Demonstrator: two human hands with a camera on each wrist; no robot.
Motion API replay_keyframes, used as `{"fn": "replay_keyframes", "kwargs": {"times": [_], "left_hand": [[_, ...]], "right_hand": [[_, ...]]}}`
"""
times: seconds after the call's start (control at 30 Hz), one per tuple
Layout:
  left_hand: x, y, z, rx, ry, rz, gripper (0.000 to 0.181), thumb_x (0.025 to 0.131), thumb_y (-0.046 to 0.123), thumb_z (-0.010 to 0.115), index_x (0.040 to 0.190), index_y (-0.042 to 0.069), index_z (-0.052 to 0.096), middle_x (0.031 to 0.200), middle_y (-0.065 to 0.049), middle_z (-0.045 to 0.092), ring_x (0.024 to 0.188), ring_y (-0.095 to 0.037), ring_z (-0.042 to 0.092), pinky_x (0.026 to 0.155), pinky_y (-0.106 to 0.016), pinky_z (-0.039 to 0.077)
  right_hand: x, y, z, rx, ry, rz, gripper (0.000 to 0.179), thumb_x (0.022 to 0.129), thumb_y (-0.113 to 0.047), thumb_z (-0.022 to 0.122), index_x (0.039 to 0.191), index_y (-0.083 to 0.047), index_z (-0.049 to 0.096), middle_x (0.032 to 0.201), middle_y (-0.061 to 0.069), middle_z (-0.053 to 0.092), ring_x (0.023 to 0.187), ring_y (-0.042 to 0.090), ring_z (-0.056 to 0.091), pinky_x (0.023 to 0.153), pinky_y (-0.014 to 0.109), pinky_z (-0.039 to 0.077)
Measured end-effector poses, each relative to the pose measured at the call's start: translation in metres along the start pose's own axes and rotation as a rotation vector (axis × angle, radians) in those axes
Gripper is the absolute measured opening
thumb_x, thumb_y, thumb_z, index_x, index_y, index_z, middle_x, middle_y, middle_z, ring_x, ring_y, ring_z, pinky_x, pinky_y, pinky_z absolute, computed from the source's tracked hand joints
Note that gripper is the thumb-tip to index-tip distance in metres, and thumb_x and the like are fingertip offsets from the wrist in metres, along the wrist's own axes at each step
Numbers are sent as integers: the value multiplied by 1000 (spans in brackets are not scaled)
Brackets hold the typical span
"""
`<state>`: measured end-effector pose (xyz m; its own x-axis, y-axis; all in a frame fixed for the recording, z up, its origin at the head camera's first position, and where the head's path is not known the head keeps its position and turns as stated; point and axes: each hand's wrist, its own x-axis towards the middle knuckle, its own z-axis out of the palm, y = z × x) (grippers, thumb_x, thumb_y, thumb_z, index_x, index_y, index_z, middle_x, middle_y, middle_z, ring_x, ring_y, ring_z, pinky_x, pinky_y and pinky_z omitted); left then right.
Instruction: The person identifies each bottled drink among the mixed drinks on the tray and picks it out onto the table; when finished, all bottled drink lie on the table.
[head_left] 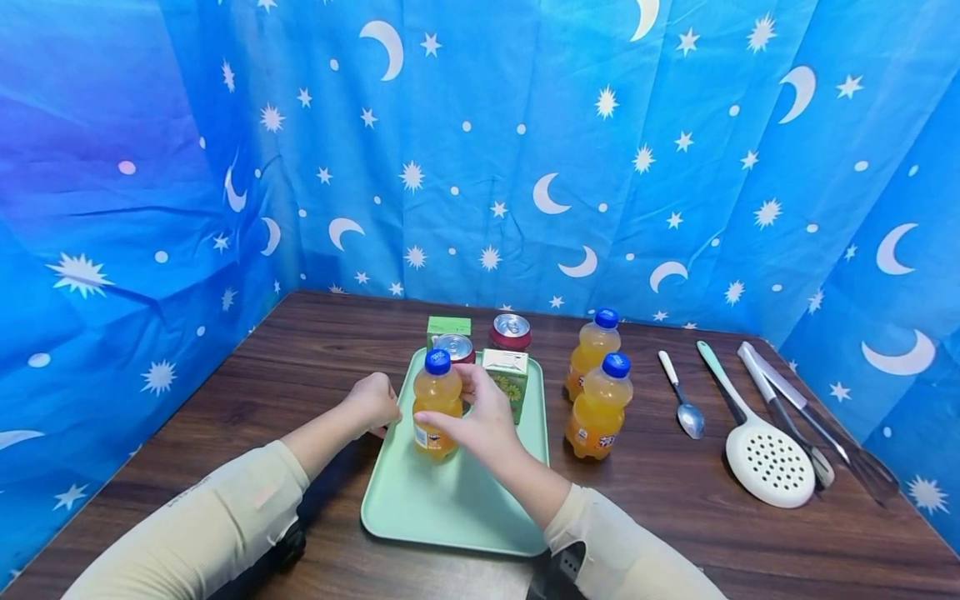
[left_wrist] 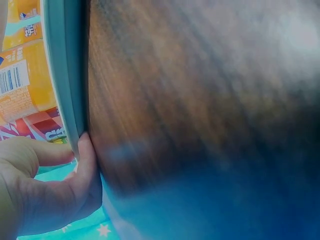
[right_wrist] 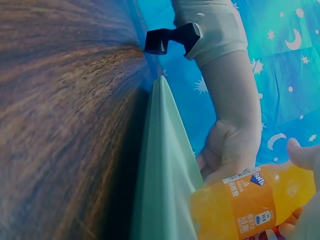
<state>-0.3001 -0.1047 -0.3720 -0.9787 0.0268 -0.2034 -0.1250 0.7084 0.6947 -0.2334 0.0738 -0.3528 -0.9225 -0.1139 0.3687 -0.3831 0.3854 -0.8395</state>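
A light-green tray (head_left: 450,517) lies on the table. My left hand (head_left: 372,402) is at its left rim; in the left wrist view the thumb and fingers (left_wrist: 87,165) pinch that edge. On the tray an orange Fanta bottle (head_left: 437,408) with a blue cap stands upright, and my right hand (head_left: 487,417) curves round it, thumb in front and fingers behind. The right wrist view shows the bottle's label (right_wrist: 250,202) close up, its base against the tray. Behind the bottle are a soda can (head_left: 455,347) and a green drink carton (head_left: 510,382), partly covered by the right hand.
Another carton (head_left: 448,327) and a red can (head_left: 511,332) stand toward the back. Two more Fanta bottles (head_left: 598,408) stand right of the tray. Farther right lie a spoon (head_left: 682,400), a white slotted skimmer (head_left: 768,462) and metal tongs (head_left: 825,425).
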Motion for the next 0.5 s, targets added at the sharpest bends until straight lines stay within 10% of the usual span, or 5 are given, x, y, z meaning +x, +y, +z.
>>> {"fn": "replay_keyframes", "kwargs": {"times": [0.2, 0.5], "left_hand": [[0, -1, 1, 6, -4, 18, 40, 73, -13, 58, 52, 10, 33, 51, 0, 30, 43, -13, 44, 47, -30, 56], [0, 0, 0, 18, -8, 13, 37, 75, -12, 61, 55, 9, 37, 55, -3, 35, 48, -16, 50, 48, -30, 56]], "right_hand": [[1, 1, 2, -4, 6, 12, 62, 71, -29, 83, 121, -10, 50, 111, 2, 60, 102, 16, 58, 87, 30, 51], [0, 1, 3, 37, 18, -15, 57, 73, -22, 82, 119, -8, 51, 111, 3, 60, 104, 16, 58, 88, 30, 51]]}}
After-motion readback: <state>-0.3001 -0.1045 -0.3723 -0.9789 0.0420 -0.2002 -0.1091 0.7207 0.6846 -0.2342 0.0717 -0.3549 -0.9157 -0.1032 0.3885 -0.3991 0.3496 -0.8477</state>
